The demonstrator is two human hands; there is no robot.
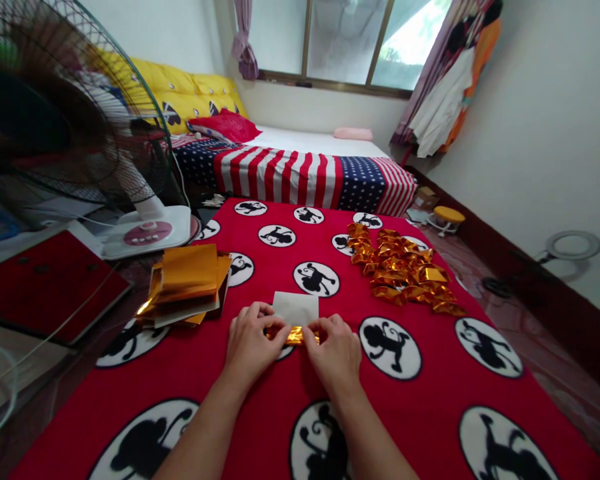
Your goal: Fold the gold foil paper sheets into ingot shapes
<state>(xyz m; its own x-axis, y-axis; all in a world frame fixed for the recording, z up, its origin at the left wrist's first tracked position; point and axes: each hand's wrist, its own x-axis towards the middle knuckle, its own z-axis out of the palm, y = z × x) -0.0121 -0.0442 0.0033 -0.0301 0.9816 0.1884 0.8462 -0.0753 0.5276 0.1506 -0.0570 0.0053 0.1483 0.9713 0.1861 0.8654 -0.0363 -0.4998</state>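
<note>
A sheet of gold foil paper lies pale side up on the red cloth, its near edge turned over into a narrow gold strip. At the left end of that strip, my left hand pinches the fold between thumb and fingers. My right hand pinches the right end in the same way. Only a short shiny length shows between the two thumbs. To the left sits an untidy stack of gold foil sheets. Folded gold foil pieces, several in rows, lie to the right.
The red cloth with monkey circles covers the surface under my hands. A spinning fan stands at the left. Beyond is a bed below a window. A small yellow stool is on the floor by the right wall.
</note>
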